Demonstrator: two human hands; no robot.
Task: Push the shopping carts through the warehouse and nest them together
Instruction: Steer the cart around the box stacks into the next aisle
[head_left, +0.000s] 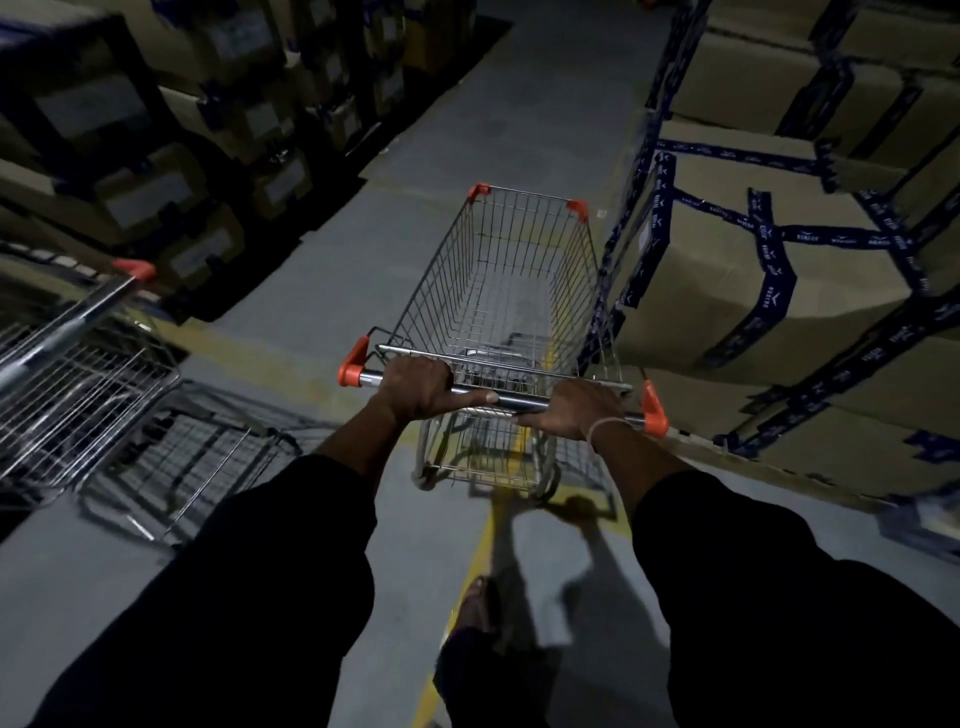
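Head view: wire shopping cart dead centre in aisle, basket empty, orange corner caps front and back. Metal handle bar with orange end caps nearest the camera. Left hand wrapped over bar near its left end, fingers curled round it, thumb lying along the bar toward centre. Right hand wrapped round bar near right end; pale band on that wrist. Both grips closed on the bar. Dark sleeves on both arms.

Second cart at left edge, apart from the first, not nested; orange cap on its handle, motion-blurred. Unclear wire frame lying low beside it.

Grey floor with yellow line running under the held cart. One foot visible on the line, detail too dark to tell.

Stacked cardboard boxes with blue printed tape close on the cart's right side. Darker shelving with boxes on the left, across the aisle.
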